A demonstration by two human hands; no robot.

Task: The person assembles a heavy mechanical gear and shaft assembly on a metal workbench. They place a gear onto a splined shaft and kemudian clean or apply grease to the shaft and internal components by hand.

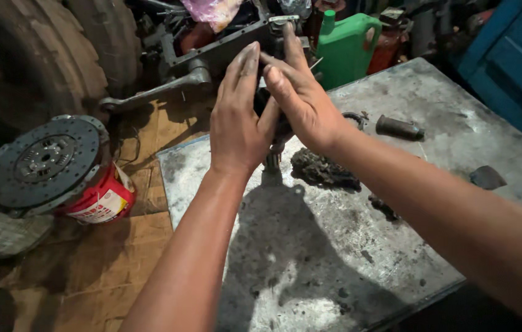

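Both hands are raised above the far end of a grimy metal desk point(347, 246), pressed around a small dark greasy part point(275, 132). The part is mostly hidden between the palms; only a ribbed or splined end point(272, 161) pokes out below them, just over the desk surface. It looks like a gear or shaft piece, but I can't tell which.

Left hand point(237, 120): fingers point(244, 64) extended and near straight, palm flat against the part's left side. More cupping than gripping.

Right hand point(301, 101): fingers point(292, 43) also mostly straight, pointing up, palm and thumb closed against the part from the right. The part is sandwiched between both hands, held off the desk.

Progress, as a judgement: the work looks mid-way. The part is out and in hand, and a lump of dark grease or debris point(325, 171) sits on the desk just below the hands, with smaller crumbs point(384, 208) nearby. The hands are smeared with grease, and the part itself is dark and dirty.

Also on the desk: a short dark cylinder point(399, 128) and a dark flat scrap point(487, 177), both well apart from the hands. On the floor to the left, a clutch disc point(43, 161) rests on a red bucket point(98, 200). A green jug point(347, 49) stands behind the desk.
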